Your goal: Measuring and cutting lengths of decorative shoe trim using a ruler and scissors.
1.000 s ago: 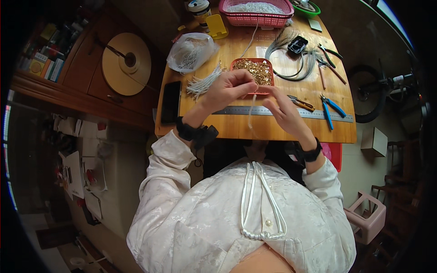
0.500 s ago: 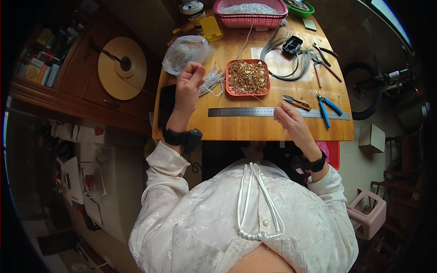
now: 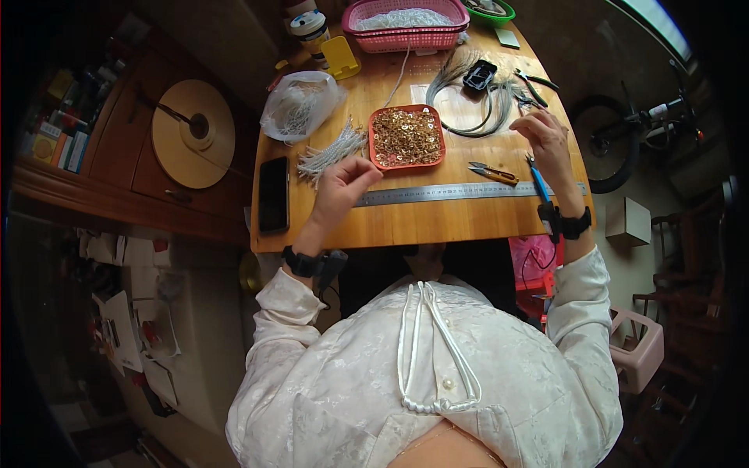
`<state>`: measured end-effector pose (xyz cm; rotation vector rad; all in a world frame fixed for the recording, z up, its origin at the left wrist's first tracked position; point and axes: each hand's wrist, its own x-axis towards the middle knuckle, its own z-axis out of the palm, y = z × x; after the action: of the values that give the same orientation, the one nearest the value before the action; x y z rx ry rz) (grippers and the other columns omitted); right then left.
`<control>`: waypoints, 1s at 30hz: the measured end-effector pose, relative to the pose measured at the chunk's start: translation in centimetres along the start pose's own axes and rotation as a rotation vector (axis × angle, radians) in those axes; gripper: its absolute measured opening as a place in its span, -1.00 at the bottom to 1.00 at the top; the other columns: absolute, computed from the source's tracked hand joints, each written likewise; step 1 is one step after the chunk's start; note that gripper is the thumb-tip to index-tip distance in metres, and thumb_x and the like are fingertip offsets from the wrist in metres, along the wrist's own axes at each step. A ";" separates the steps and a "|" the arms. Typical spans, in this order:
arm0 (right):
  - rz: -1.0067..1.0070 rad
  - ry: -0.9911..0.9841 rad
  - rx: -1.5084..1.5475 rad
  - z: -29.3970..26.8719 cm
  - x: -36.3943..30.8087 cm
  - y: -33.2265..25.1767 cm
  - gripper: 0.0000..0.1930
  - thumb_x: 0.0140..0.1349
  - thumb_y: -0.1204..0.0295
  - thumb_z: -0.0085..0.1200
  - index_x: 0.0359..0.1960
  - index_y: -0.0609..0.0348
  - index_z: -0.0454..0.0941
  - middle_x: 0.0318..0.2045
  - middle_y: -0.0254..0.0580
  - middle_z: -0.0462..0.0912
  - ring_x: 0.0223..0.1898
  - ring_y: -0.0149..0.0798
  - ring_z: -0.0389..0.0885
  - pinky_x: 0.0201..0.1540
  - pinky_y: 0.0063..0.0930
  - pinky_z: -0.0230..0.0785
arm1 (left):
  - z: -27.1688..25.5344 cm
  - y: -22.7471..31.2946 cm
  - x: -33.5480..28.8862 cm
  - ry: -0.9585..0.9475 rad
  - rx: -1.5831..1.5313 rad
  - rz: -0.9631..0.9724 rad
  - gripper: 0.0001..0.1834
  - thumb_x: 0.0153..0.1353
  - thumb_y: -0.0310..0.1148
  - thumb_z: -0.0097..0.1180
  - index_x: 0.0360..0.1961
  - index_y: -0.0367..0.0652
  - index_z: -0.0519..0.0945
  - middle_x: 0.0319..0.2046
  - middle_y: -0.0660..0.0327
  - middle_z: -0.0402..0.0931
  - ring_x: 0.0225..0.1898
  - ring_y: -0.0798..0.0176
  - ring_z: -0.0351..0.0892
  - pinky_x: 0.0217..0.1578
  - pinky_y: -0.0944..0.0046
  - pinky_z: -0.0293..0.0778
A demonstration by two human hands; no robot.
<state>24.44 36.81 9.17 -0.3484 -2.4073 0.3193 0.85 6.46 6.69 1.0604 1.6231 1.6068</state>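
My left hand (image 3: 343,189) hovers over the left end of a steel ruler (image 3: 452,192), thumb and forefinger pressed together; anything pinched there is too small to make out. Just beyond it lie a bundle of white cords (image 3: 334,150) and a red-orange tray (image 3: 375,162) heaped with small gold-coloured metal pieces (image 3: 406,134). Over the table's right side my right hand (image 3: 544,142) is raised with bent fingers drawn together, and I cannot see what they hold. Below it, blue-handled pliers (image 3: 537,181) are partly covered by the hand and wrist. Yellow-handled thread snips (image 3: 494,173) rest beside the ruler.
Further back are a coil of grey wire (image 3: 499,117), a black box (image 3: 479,76), more pliers (image 3: 535,79) and a pink basket (image 3: 406,39) of white strands. At left are a plastic bag (image 3: 303,105) and a black phone (image 3: 274,195). A pink stool (image 3: 641,355) stands right.
My left hand has come down and nearer, to beside the tray. The right hand has lifted away from the ruler, up and to the right, over the pliers.
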 end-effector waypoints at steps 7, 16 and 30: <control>0.136 -0.110 -0.079 2.4 -3.5 1.3 -0.70 0.08 0.40 0.19 -0.11 0.13 0.58 -0.20 -0.06 0.57 -0.12 -0.02 0.50 -0.02 -0.23 0.33 | 2.2 -1.5 -1.0 -0.041 0.144 -0.080 -0.91 0.20 -0.44 0.16 -0.33 -0.25 0.57 -0.47 0.42 0.50 -0.45 0.60 0.39 -0.42 0.55 0.34; 0.401 -0.262 -0.344 -1.2 -9.8 0.7 -0.46 0.06 0.34 0.23 0.10 0.23 0.40 -0.04 0.03 0.48 0.00 0.04 0.41 0.07 -0.22 0.25 | 2.2 -1.9 -1.4 -0.034 0.089 -0.137 -0.90 0.21 -0.45 0.15 -0.30 -0.27 0.56 -0.46 0.39 0.52 -0.42 0.56 0.43 -0.37 0.52 0.38; 0.505 -0.236 -0.313 -2.9 -9.3 -1.3 -0.57 0.20 0.31 -0.01 0.07 0.27 0.38 -0.14 0.05 0.47 -0.07 -0.04 0.45 0.00 -0.27 0.30 | 2.4 -1.8 -1.7 -0.044 0.076 -0.153 -0.91 0.21 -0.46 0.15 -0.30 -0.27 0.55 -0.45 0.40 0.50 -0.41 0.58 0.41 -0.37 0.54 0.35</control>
<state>33.01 32.90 6.28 -1.1235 -2.5736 0.2100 3.56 6.27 4.49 0.9777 1.7037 1.4233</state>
